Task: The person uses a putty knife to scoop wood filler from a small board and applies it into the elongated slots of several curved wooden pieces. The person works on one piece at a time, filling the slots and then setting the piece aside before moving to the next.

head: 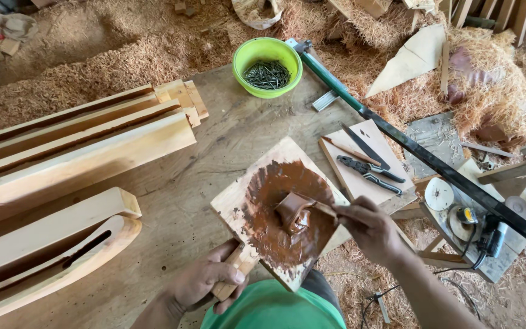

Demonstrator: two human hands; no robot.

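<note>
Left hand gripping paste-smeared board, right hand pinching putty knife.

Wooden board, centre frame: pale raw wood, smeared with wet, glossy red-brown paste. Desk: worn grey wood, matt, scratched. Planks at left: fresh-cut, smooth, light. Bowl, upper centre: glossy green plastic holding dull metal nails. Floor, upper left: rough wood shavings.
</note>
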